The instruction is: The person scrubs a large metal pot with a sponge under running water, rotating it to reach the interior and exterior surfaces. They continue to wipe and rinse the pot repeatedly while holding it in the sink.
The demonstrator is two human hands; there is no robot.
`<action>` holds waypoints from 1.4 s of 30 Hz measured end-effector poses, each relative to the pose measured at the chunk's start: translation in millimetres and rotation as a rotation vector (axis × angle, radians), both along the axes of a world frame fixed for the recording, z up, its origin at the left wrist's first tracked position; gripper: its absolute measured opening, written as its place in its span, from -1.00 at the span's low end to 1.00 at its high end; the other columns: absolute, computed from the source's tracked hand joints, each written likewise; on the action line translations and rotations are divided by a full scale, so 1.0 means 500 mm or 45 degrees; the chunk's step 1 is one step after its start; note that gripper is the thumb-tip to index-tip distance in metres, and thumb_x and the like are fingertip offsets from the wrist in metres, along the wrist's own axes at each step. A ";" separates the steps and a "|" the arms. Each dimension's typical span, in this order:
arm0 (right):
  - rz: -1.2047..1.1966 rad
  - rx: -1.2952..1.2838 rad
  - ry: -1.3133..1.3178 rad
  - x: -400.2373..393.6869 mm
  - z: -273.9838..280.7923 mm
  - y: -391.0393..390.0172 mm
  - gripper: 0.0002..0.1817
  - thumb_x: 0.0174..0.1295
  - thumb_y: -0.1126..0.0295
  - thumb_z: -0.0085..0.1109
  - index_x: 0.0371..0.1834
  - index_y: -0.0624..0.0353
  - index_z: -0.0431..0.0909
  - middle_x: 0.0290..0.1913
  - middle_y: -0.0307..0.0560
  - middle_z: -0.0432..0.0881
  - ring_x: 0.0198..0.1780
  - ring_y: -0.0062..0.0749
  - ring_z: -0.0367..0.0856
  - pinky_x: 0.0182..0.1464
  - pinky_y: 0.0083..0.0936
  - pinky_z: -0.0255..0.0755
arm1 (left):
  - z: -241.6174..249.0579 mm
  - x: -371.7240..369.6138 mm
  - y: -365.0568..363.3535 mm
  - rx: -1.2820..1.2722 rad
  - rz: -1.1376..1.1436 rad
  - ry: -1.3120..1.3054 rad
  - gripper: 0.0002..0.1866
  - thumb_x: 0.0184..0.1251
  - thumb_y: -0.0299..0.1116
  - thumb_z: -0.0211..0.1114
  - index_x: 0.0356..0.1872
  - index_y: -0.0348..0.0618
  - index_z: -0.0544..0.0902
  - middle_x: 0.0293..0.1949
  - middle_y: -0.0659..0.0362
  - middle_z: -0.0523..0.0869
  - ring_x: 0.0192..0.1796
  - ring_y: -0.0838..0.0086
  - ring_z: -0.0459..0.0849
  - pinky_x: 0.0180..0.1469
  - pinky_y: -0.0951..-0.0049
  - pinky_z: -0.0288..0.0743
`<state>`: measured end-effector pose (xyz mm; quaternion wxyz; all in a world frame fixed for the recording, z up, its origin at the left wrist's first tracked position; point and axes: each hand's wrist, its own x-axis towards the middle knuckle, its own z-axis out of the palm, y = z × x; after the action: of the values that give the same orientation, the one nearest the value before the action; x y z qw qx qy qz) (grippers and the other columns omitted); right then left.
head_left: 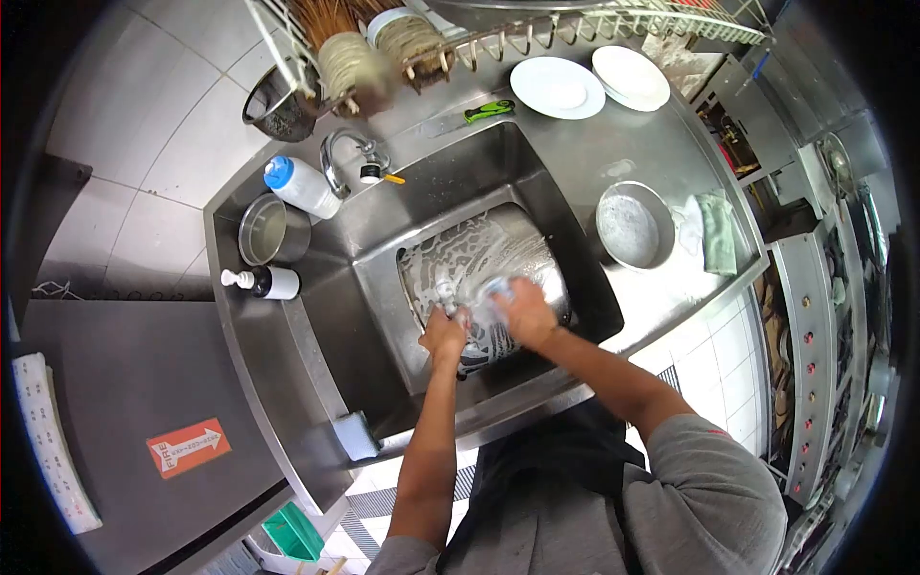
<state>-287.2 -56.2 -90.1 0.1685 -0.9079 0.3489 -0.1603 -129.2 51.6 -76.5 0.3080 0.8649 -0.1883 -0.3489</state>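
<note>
Pressing a blurred, bluish-white scrubber [495, 289] in the narrowed right hand [527, 313] against the large, silver, foam-streaked metal pot [522, 244]; curling the left hand [444, 337] at the near-left edge, probably for steadiness, grip impossible to confirm; beneath both hands, pot down in the deep steel sink [331, 331], presumably for catching suds; rightward of the right hand, on the steel worktop [613, 139], a sudsy round metal pan [632, 228] beside a pale-green cloth [717, 238]; leftward of the left hand, a white-pumped black bottle [276, 283]; farther left, a red-and-white FIRE sign [189, 448]; rightward beyond the worktop, white tiled floor [733, 383].
</note>
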 end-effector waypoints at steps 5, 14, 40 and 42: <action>-0.753 0.044 0.137 -0.039 0.025 -0.017 -0.68 0.33 0.32 -0.15 0.11 0.14 0.37 -0.08 0.22 0.37 -0.12 0.12 0.48 -0.12 -0.06 0.42 | 0.048 -0.035 0.022 -0.107 0.148 0.167 -0.79 0.34 -0.18 0.22 -0.30 -0.11 0.54 -0.59 0.29 0.62 -0.53 0.54 0.58 0.01 0.37 0.27; -0.460 -0.025 -0.375 -0.146 0.191 0.048 -0.58 0.16 0.47 0.09 0.13 0.11 0.35 -0.11 0.30 0.38 -0.14 0.28 0.49 -0.05 -0.01 0.40 | -0.044 -0.016 0.010 -0.277 0.104 0.063 -0.63 0.36 0.01 0.18 -0.25 -0.13 0.56 -0.55 0.31 0.65 -0.44 0.49 0.62 0.14 0.07 0.07; 0.134 0.012 -0.091 -0.071 0.391 -0.076 -0.43 0.02 0.42 0.25 0.20 0.11 0.43 0.04 0.28 0.47 0.08 0.15 0.50 0.10 -0.16 0.44 | -0.009 -0.070 0.090 -0.937 0.414 -0.544 -0.76 0.05 -0.52 0.44 -0.22 -0.17 0.65 -0.38 0.19 0.60 -0.36 0.44 0.56 -0.28 0.41 0.47; 0.211 0.235 -0.017 -0.019 0.336 0.019 -0.38 -0.01 0.43 0.28 0.22 0.11 0.39 0.14 0.28 0.36 0.07 0.21 0.49 0.10 -0.16 0.45 | 0.000 -0.051 0.075 -0.767 0.881 -0.847 -0.77 0.02 -0.55 0.45 -0.26 -0.25 0.64 -0.37 0.15 0.58 -0.37 0.42 0.54 -0.29 0.35 0.45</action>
<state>-296.9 -46.6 77.9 0.2663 -0.9131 0.2848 -0.1189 -154.6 89.0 -76.8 0.5617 0.8135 -0.0720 0.1327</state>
